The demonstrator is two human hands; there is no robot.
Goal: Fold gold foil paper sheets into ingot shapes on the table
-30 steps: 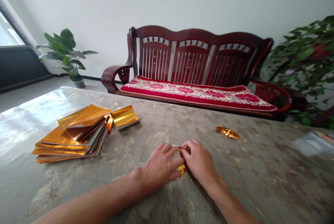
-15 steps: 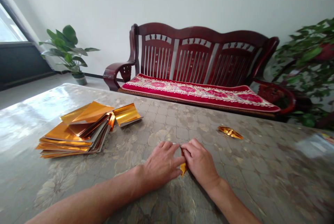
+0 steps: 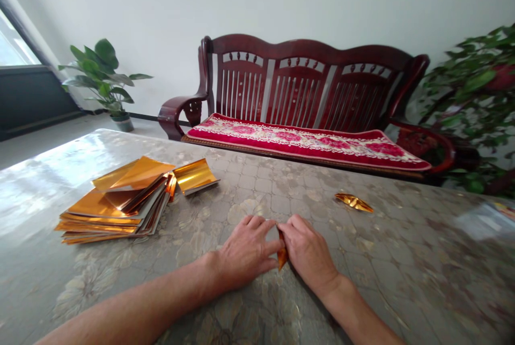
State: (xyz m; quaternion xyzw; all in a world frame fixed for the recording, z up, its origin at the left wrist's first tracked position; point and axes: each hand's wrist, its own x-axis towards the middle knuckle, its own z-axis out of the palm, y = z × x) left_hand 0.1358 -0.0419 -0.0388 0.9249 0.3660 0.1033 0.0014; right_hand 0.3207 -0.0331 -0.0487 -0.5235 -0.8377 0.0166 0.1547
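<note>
My left hand [image 3: 245, 251] and my right hand [image 3: 308, 251] meet at the table's near middle, both pressed down with fingers closed on a small folded piece of gold foil paper [image 3: 282, 255]. Only a narrow orange-gold sliver of it shows between the two hands. A stack of gold foil sheets [image 3: 116, 203] lies to the left, and one curled gold sheet [image 3: 195, 176] rests beside it. A finished folded gold piece [image 3: 354, 202] lies on the table to the right, beyond my right hand.
The table [image 3: 249, 184] has a glossy floral patterned cover. Behind it stands a dark red wooden bench [image 3: 306, 103] with a red cushion. A potted plant [image 3: 102, 79] is at the far left, leafy plants [image 3: 475, 98] at the right. A clear plastic bag [image 3: 483, 221] lies at the right edge.
My hands stayed together on the gold paper; the visible sliver of it shrank and turned more upright. The view shifted slightly.
</note>
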